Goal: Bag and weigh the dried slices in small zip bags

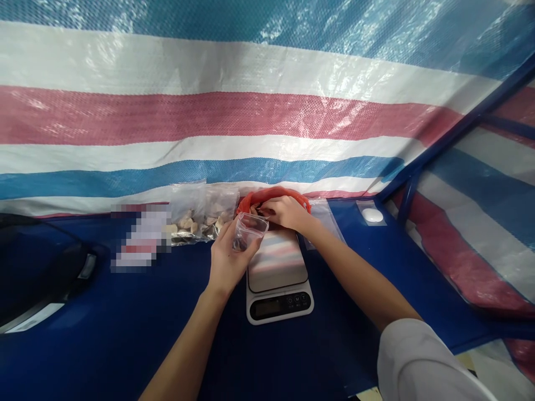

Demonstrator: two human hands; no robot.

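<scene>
The left hand [228, 253] gripped a small clear zip bag [248, 230] above the near-left corner of the digital scale [279, 278]. The right hand [284, 213], fingers curled, reached into a red bag [273, 195] beyond the scale. Filled clear bags [200, 214] lay left on the blue bench [125, 334], against the striped tarp [209, 111].

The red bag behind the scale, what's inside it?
The right hand reaches into the red bag, covering its opening. Its contents cannot be seen. The left hand holds a small clear bag open above the scale.
</scene>
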